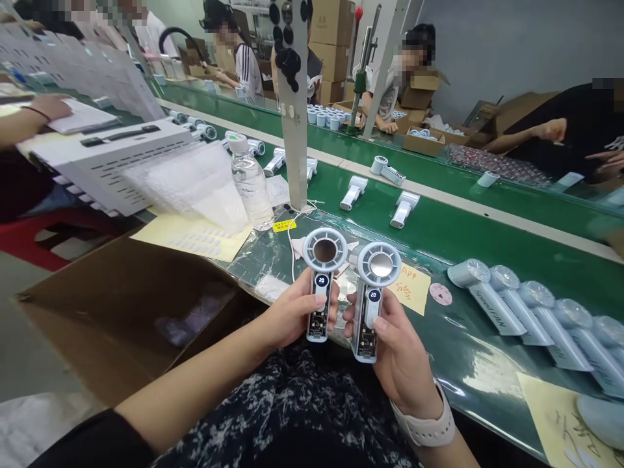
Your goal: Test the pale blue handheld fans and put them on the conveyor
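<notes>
In my left hand (292, 313) is a light-blue handheld fan (318, 325), held upright, its round head up and its display reading 20. My left thumb presses on the front of its handle. A second handheld fan (363, 338) of the same kind is gripped by my right hand (402, 354), thumb on the handle front; its display also shows 20. Both handles reveal dark circuit boards inside. The two fans stand side by side, close together, over the table's front edge. To the right, several fans (497, 305) marked "Speed FAN" lie in a row.
A clear water bottle (251, 185) stands left of the metal post (294, 149). A white case (117, 162) and an open cardboard box (121, 318) are at left. Fans lie on the green conveyor belt (439, 224). Co-workers sit across it. Yellow paper (414, 289) lies beside my right hand.
</notes>
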Demonstrator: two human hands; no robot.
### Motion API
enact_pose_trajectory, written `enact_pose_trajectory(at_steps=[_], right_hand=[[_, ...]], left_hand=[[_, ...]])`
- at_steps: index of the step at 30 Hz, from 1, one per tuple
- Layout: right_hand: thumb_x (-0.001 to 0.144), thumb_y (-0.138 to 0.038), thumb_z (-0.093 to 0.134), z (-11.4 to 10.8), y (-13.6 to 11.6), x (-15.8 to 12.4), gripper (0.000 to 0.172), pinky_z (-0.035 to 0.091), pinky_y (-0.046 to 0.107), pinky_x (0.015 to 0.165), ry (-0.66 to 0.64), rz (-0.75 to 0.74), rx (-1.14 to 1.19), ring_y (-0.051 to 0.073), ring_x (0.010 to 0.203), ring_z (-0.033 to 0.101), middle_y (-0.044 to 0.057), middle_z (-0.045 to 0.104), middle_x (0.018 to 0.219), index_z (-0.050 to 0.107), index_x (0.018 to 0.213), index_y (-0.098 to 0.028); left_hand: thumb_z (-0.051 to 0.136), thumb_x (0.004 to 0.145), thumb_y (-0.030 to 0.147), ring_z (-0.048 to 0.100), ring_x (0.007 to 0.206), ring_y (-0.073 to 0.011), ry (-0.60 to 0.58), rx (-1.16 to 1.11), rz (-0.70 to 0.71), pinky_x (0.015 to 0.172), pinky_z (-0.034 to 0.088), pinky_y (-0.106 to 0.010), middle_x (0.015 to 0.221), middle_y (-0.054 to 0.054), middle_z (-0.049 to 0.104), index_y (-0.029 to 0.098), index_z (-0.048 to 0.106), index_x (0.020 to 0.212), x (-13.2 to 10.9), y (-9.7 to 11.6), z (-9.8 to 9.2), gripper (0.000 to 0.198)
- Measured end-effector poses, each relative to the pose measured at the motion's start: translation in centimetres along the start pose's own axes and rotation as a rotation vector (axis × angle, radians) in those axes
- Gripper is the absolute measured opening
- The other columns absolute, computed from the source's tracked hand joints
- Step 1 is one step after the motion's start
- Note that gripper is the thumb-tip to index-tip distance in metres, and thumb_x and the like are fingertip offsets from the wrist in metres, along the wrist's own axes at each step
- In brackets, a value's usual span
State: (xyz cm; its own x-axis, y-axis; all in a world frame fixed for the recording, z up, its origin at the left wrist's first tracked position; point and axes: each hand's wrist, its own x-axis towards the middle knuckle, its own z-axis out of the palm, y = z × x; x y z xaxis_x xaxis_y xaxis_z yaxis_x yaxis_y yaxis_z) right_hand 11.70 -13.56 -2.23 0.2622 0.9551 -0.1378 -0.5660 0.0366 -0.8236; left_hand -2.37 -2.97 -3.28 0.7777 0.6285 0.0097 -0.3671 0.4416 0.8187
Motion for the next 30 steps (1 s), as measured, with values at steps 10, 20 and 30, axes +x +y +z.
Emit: enact_pose_trajectory(at_steps=[10,20,30], right_hand=[[0.088,-0.034,0.068,-0.87,0.57,-0.15,0.025,0.053,0.033,0.066,-0.096,-0.061,-0.049,0.018,0.079,0.061,0.001,0.063,0.094,0.059,0.11,-0.028],[0.084,-0.035,0.069,-0.21,0.21,-0.27,0.037,0.054,0.035,0.066,0.023,-0.052,-0.022,0.02,0.078,0.059,0.003,0.063,0.096,0.058,0.118,-0.027],[0.087,-0.038,0.066,-0.1,0.38,-0.39,0.032,0.052,0.033,0.06,0.01,-0.082,-0.058,0.019,0.072,0.061,0.005,0.066,0.096,0.06,0.116,-0.025]], left_hand=[[0.074,0.079,0.043,0.057,0.061,-0.0109,-0.102,0.093,-0.018,0.055,0.047,-0.024,0.082,0.002,0.057,0.021,0.047,0.108,-0.58,-0.06,0.24,0.046],[0.071,0.082,0.036,0.064,0.069,-0.0141,-0.017,0.123,0.058,0.066,0.05,-0.029,0.091,-0.001,0.063,0.02,0.052,0.102,-0.46,-0.07,-0.26,0.032],[0.068,0.083,0.033,0.065,0.07,-0.0175,-0.008,0.213,0.069,0.067,0.051,-0.033,0.089,-0.003,0.064,0.02,0.05,0.105,-0.93,0.65,0.14,0.032]])
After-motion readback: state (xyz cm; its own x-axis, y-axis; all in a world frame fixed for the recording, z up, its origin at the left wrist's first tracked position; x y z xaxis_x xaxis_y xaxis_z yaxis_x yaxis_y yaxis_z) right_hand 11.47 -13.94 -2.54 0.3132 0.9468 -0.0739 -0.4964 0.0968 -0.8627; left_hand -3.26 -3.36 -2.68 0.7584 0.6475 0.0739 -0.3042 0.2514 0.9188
